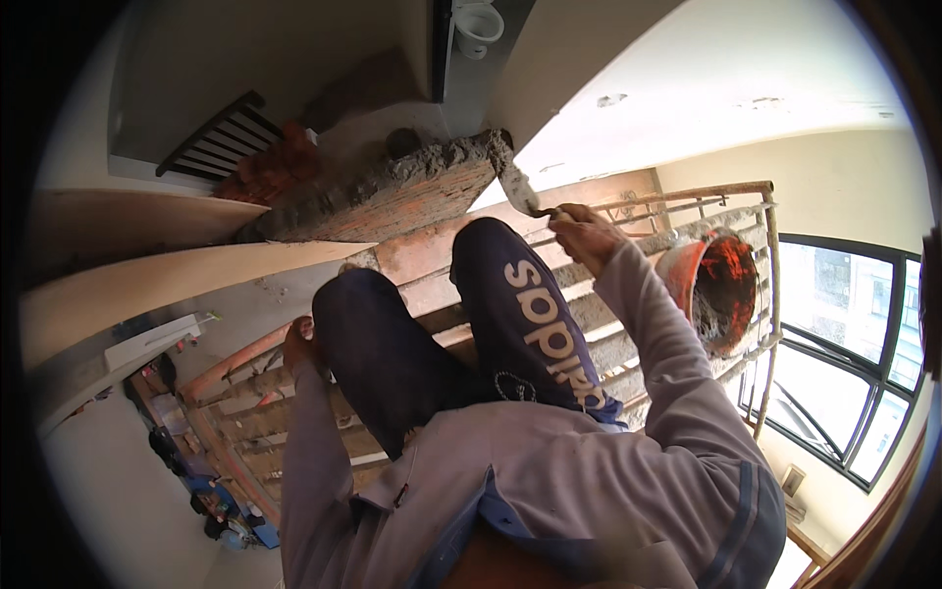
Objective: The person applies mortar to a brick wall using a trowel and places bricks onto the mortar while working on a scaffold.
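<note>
My right hand (579,231) grips the handle of a mortar-smeared trowel (520,187). Its blade is against grey mortar (481,147) at the right end of a rough brick ledge (412,196), above my knees. My left hand (300,344) is closed beside my left knee, at the rusty tube rail (231,371) of the scaffold; my knee partly hides its fingers, so what they hold is unclear. An orange bucket (677,280) with mortar inside sits on the scaffold's slats (265,427) to my right.
A white wall (706,88) rises beyond the ledge. Black-framed windows (834,304) are at right. A dark slatted rail (206,133), orange rubble (270,162) and a toilet (479,29) show past the ledge. Assorted items (186,461) lie below on the left.
</note>
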A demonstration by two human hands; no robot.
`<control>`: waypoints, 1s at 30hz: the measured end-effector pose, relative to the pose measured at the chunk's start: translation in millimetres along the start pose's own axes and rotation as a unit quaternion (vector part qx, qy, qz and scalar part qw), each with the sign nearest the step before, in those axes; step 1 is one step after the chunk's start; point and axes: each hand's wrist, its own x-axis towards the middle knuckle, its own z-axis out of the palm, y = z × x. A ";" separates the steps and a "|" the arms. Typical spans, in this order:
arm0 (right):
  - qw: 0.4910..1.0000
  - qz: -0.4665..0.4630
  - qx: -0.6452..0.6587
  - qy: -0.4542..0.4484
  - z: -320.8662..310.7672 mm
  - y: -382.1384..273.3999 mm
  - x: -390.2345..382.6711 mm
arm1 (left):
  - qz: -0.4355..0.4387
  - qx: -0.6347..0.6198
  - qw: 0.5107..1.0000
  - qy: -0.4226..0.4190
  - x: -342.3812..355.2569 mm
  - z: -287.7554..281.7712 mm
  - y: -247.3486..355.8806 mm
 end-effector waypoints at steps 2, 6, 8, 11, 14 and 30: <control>0.996 0.012 0.070 -0.054 1.6 19.3 49.7 | -0.013 0.005 1.000 -0.010 -3.2 0.3 -1.3; 0.974 0.038 0.202 -0.101 -1.4 48.6 116.8 | 0.049 -0.032 0.998 0.036 -12.3 -4.3 -12.6; 0.950 0.096 0.270 -0.127 -10.1 60.1 159.6 | 0.055 -0.025 0.998 0.035 -10.3 -1.9 -21.8; 0.931 0.098 0.343 -0.069 -20.8 87.1 215.0 | 0.063 -0.050 0.996 0.026 -9.2 -1.9 -4.8; 0.943 0.077 0.310 -0.094 -8.7 88.7 198.9 | 0.032 -0.072 0.997 0.021 -12.2 -5.0 -11.8; 0.912 -0.043 -0.367 0.177 25.1 108.8 213.2 | 0.064 -0.075 0.995 -0.004 -9.7 -8.8 -1.9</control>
